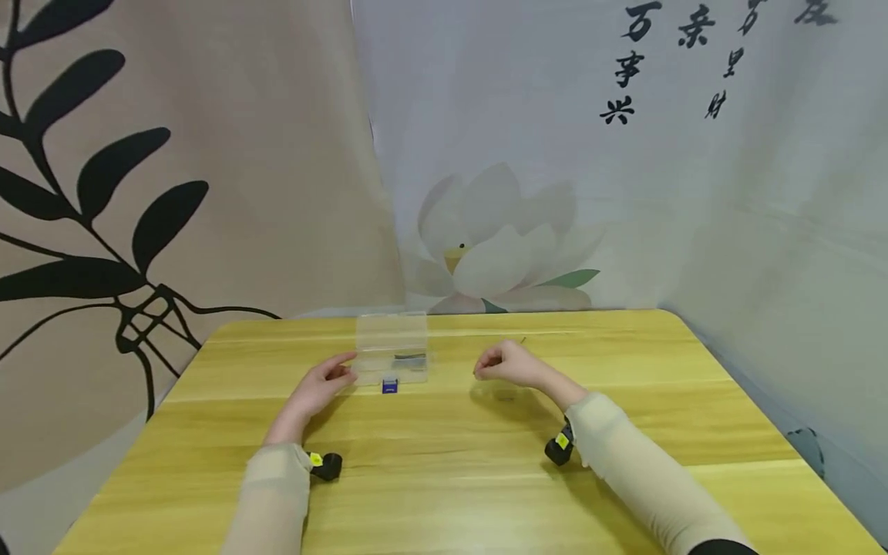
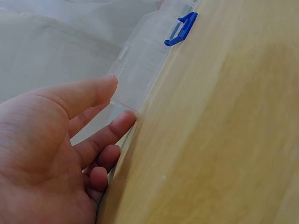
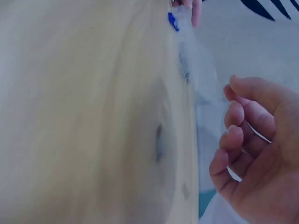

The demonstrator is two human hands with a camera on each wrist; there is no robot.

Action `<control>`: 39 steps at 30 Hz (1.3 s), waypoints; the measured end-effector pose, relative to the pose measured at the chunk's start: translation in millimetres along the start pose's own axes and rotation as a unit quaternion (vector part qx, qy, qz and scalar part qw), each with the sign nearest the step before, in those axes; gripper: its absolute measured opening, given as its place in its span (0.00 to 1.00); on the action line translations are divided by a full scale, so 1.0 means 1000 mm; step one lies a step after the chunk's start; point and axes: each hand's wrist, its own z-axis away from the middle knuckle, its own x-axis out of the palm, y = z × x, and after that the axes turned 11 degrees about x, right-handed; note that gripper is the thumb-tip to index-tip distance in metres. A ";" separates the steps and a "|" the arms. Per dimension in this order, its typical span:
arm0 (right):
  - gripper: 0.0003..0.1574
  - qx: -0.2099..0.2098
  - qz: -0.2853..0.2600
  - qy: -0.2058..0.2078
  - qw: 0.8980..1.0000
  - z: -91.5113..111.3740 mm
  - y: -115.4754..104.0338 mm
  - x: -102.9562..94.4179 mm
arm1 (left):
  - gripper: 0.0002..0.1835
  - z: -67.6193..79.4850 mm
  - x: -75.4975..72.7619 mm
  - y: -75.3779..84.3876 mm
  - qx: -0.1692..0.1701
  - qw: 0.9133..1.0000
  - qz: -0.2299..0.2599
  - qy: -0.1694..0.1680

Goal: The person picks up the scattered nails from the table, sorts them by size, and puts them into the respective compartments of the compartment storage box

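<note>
A clear plastic case with a blue latch stands near the far edge of the table, its lid raised at the back. Inside, on the right, lie some thin dark pieces. My left hand rests at the case's left end, thumb and fingers extended against its corner. My right hand hovers right of the case, fingers loosely bent. Nothing shows between its fingertips in the right wrist view. A small dark slender piece lies on the table beside that hand; its kind is unclear.
The wooden table reaches back to a printed cloth backdrop. Another thin dark bit shows just behind my right hand. A small black camera is strapped at my left wrist, another camera at my right.
</note>
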 end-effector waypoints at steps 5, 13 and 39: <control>0.07 0.034 -0.022 -0.008 0.999 0.020 0.026 -0.009 | 0.28 0.002 -0.001 0.000 0.004 1.000 -0.002 -0.002; 0.07 0.102 -0.036 -0.009 0.994 0.036 0.044 -0.013 | 0.29 -0.001 -0.001 0.001 0.010 1.000 0.000 -0.013; 0.02 0.072 0.030 0.010 0.997 0.038 0.043 -0.004 | 0.29 0.001 0.001 0.001 0.008 1.000 0.007 -0.006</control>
